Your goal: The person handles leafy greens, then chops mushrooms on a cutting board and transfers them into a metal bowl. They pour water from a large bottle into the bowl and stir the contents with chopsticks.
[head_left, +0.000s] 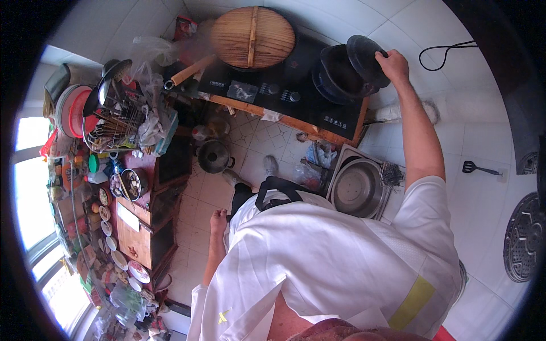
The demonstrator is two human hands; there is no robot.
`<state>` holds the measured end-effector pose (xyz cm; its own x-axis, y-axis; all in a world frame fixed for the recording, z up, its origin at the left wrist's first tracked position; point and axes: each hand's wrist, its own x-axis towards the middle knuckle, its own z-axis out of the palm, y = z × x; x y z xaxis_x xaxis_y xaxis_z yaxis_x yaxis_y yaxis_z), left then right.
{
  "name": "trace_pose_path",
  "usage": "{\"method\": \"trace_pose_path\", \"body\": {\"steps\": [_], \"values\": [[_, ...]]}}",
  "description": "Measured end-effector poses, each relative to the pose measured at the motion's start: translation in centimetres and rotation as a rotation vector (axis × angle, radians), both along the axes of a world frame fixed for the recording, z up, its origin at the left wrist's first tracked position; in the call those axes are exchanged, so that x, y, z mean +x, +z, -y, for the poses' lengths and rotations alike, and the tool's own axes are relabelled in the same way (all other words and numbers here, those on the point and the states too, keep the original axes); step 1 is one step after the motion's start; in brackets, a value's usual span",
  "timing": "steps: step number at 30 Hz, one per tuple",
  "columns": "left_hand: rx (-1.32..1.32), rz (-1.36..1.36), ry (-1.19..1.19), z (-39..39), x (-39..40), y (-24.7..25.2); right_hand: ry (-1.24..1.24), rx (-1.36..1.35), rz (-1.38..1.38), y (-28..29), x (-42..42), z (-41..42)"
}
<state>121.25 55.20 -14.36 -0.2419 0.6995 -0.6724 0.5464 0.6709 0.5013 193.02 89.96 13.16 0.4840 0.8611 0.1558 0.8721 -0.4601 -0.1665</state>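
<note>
My right hand (393, 66) grips the knob of a dark round pot lid (364, 57). The lid is tilted over the right side of a dark cooking pot (339, 68), leaving much of the opening uncovered. That pot stands on the right burner of a black gas cooktop (294, 79). At the left burner, a wok with a long wooden handle (194, 71) sits under a round wooden lid (251, 38). My left hand (218, 221) hangs low beside my body, fingers curled, with nothing visible in it.
A metal basin (357, 187) sits in the sink at my right. A two-handled pot (213, 156) stands on the floor. On the left counter, a cleaver (130, 216) lies on a wooden cutting board (138, 244), near several bowls and a utensil rack (111, 132).
</note>
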Motion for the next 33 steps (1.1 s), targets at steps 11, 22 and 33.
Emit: {"method": "trace_pose_path", "body": {"steps": [11, 22, 33], "values": [[-0.058, 0.061, 0.060, 0.5, 0.4, -2.0, -0.017, -0.072, -0.053, -1.9, -1.5, 0.2], [-0.037, 0.095, 0.110, 1.2, 0.4, -2.4, -0.019, -0.129, -0.008, -3.8, -1.1, -0.1], [-0.015, 0.068, -0.011, -0.2, 0.9, -3.6, -0.038, -0.042, -0.024, -1.5, 2.1, 0.7]]}}
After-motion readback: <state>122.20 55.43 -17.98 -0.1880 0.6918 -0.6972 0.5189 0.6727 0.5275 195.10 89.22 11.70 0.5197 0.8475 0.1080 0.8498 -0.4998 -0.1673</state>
